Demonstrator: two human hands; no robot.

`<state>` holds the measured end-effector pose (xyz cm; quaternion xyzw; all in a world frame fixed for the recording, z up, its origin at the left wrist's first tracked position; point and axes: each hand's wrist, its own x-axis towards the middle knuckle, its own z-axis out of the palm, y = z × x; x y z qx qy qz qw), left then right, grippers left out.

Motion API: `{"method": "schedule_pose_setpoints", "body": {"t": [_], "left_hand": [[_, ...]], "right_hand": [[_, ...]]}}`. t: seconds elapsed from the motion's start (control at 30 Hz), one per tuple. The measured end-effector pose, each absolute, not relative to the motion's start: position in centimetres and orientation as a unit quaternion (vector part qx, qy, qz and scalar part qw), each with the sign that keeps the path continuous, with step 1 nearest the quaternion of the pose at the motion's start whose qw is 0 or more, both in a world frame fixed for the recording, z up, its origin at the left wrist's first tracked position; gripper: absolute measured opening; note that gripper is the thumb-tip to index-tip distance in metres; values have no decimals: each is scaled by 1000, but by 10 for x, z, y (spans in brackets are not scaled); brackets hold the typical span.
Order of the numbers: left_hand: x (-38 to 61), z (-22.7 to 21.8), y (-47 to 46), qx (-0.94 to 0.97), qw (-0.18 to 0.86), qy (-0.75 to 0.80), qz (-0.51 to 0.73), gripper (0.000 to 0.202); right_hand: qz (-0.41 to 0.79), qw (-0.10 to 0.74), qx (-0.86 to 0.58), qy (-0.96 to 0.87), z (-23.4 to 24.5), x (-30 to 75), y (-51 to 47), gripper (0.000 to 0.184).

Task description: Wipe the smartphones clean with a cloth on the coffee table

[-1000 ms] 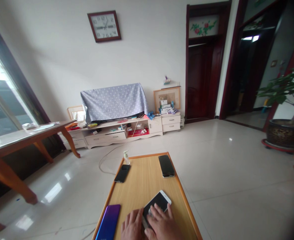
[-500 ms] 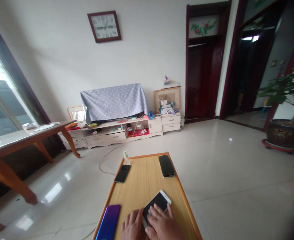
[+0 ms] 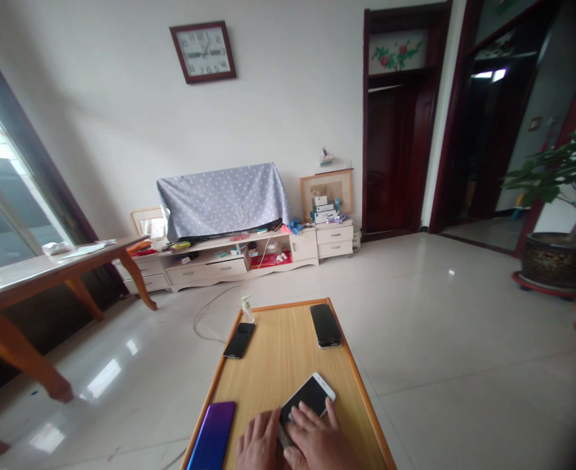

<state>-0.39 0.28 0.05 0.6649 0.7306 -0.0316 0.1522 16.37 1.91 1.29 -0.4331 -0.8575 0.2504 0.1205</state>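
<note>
Right grip (image 3: 321,437), laid over the lower part of the white phone (image 3: 312,392): the fingers are extended and slightly parted across its dark front, the outermost at the right edge, the thumb bent inward near the lower end. Left grip (image 3: 259,442), at the phone's left edge: the fingers are curved and close together, the nearest one against or just beside the casing. How firmly either grip has hold of the phone cannot be told, since the palms and the phone's lower end are hidden. The white phone lies aslant, front up, on the near part of the surface (image 3: 272,365). Left of both hands, a purple phone (image 3: 212,436) lies along the left rim. Farther off, a black phone (image 3: 239,340) lies just before an upright bottle (image 3: 248,309); a second black phone (image 3: 325,324) lies near the far right corner.
</note>
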Motion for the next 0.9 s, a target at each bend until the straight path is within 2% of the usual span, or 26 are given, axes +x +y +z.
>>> {"method": "schedule_pose_setpoints", "body": {"t": [0.4,0.7,0.9], "left_hand": [[-9,-11,6,662,149,734,-32,81],[-1,-2,2,666,137,733,-23,77],[-4,-3,4,660,148,736,-30,79]], "right_hand": [[276,123,-405,-863,7,166,21,57],[275,117,-428,-853,19,168,20,42],[266,110,-417,-862,10,167,23,50]]}}
